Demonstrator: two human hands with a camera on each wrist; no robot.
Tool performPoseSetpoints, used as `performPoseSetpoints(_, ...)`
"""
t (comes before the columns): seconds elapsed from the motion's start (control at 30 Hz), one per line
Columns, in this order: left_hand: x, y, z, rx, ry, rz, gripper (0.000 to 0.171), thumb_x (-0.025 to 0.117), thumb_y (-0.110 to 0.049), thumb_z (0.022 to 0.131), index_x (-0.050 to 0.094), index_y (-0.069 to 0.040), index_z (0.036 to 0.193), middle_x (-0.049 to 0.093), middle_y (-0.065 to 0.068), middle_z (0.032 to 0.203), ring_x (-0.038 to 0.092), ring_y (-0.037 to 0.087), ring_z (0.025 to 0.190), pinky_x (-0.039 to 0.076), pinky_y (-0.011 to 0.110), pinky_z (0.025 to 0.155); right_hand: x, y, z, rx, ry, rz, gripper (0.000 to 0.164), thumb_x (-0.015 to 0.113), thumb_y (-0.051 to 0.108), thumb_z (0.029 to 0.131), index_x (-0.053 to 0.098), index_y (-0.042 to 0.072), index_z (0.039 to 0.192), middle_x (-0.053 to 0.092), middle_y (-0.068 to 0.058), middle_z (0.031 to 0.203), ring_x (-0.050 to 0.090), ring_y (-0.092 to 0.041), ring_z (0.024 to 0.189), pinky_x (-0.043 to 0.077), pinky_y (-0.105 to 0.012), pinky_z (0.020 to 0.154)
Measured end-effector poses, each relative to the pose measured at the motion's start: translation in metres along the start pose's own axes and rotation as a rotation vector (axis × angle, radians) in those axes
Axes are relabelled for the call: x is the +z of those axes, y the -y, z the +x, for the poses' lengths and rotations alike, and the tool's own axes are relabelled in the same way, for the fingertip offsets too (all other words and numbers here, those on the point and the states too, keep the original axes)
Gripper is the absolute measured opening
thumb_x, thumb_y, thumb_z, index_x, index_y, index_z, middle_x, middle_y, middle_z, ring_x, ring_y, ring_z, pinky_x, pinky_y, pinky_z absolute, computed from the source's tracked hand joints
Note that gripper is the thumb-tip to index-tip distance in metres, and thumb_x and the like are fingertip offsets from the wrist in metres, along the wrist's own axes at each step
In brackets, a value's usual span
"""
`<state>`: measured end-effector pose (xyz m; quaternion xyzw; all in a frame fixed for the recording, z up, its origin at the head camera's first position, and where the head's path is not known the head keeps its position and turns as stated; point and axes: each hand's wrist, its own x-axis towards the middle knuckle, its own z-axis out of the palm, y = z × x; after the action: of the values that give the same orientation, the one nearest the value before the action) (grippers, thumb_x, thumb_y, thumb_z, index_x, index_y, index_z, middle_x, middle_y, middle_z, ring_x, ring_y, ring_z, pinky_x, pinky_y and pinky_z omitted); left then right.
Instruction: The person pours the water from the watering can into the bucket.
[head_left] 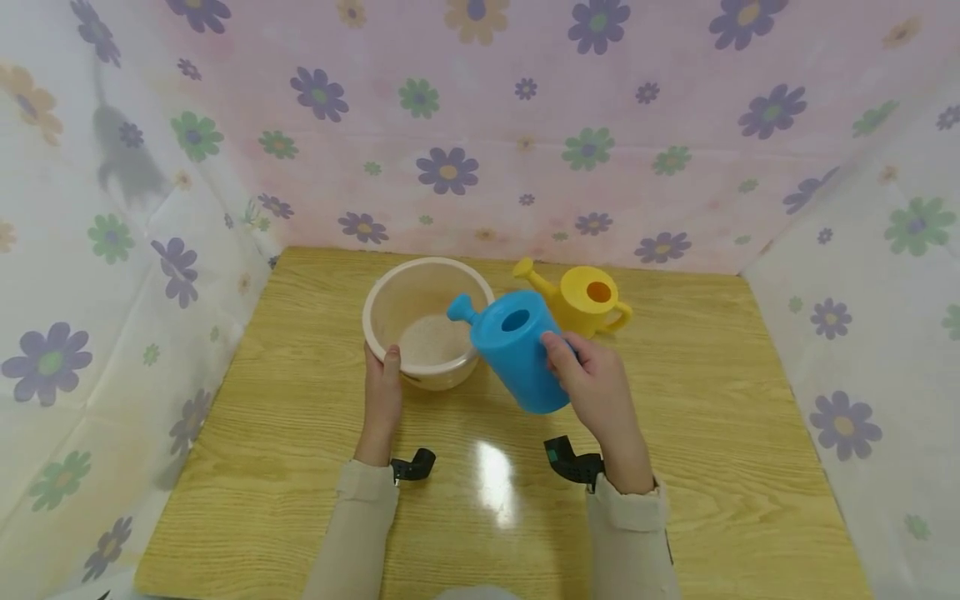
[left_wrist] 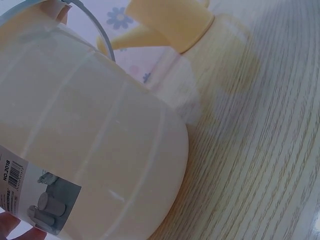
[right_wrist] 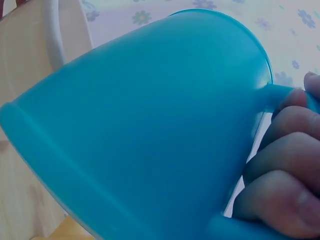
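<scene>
A beige plastic bucket (head_left: 441, 380) stands on the table, its inside visible from above. My left hand (head_left: 382, 396) holds its near left side, thumb over the rim and fingers against the outer wall. In the left wrist view, fingertips (left_wrist: 25, 231) touch a printed label (left_wrist: 45, 192) on the bucket. My right hand (head_left: 600, 387) grips the handle of a blue watering can (head_left: 521, 358), fingers curled round it in the right wrist view. The can is raised and tilted left, its spout head (head_left: 461, 308) over the bucket's right side.
Behind the blue can, a yellow watering can (head_left: 579, 302) stands on the wooden table (head_left: 705, 417), spout pointing left. A pale carrying handle (left_wrist: 95, 25) arches from the bucket. Flower-patterned cloth (head_left: 495, 150) surrounds the back and sides.
</scene>
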<state>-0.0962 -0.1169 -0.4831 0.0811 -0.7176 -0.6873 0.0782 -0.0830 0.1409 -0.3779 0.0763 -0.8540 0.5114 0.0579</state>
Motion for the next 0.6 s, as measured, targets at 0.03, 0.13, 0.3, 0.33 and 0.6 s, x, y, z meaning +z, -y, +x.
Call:
performPoseSetpoints(0.03, 0.0, 0.0, 0.0, 0.003, 0.002, 0.0, 0.059, 0.033, -0.018, 0.096, 0.007, -0.008, 0.147, 0.025, 0.021, 0.146, 0.027, 0.033, 0.134, 0.02, 0.044, 0.11, 0.0, 0.0, 0.0, 0.003, 0.0, 0.001, 0.04, 0.05, 0.032, 0.094, 0.047, 0.008, 0.062, 0.041, -0.004, 0.052, 0.043, -0.018, 0.048, 0.037, -0.028, 0.051)
performPoseSetpoints(0.13, 0.0, -0.001, 0.0, 0.021, 0.012, -0.007, 0.059, 0.033, -0.017, 0.096, 0.006, -0.006, 0.147, 0.024, 0.022, 0.147, 0.026, 0.034, 0.135, 0.019, 0.045, 0.11, -0.001, 0.0, -0.001, 0.016, -0.006, 0.009, 0.039, 0.05, 0.03, 0.095, 0.047, 0.008, 0.063, 0.041, -0.003, 0.053, 0.043, -0.017, 0.048, 0.036, -0.027, 0.05)
performPoseSetpoints(0.3, 0.0, -0.003, 0.001, 0.037, 0.006, -0.007, 0.058, 0.032, -0.016, 0.096, 0.007, -0.005, 0.147, 0.024, 0.024, 0.146, 0.026, 0.035, 0.134, 0.019, 0.046, 0.11, 0.001, -0.001, -0.001, 0.041, -0.021, 0.008, 0.038, 0.048, 0.03, 0.095, 0.048, 0.007, 0.064, 0.042, -0.003, 0.054, 0.043, -0.017, 0.049, 0.037, -0.026, 0.049)
performPoseSetpoints(0.33, 0.0, -0.004, 0.0, 0.034, 0.004, -0.004, 0.058, 0.032, -0.016, 0.096, 0.007, -0.005, 0.147, 0.024, 0.023, 0.146, 0.026, 0.036, 0.134, 0.019, 0.046, 0.11, 0.002, -0.002, -0.002, 0.043, -0.025, 0.007, 0.039, 0.048, 0.03, 0.095, 0.048, 0.007, 0.064, 0.042, -0.003, 0.054, 0.043, -0.018, 0.049, 0.037, -0.027, 0.049)
performPoseSetpoints(0.6, -0.004, 0.028, 0.009, 0.036, -0.001, -0.02, 0.057, 0.035, -0.025, 0.097, 0.011, -0.018, 0.148, 0.027, 0.019, 0.146, 0.028, 0.033, 0.134, 0.02, 0.043, 0.11, 0.009, -0.004, -0.008, 0.026, -0.101, 0.032, 0.044, 0.055, 0.03, 0.091, 0.042, 0.008, 0.056, 0.035, -0.003, 0.049, 0.042, -0.018, 0.048, 0.039, -0.028, 0.051)
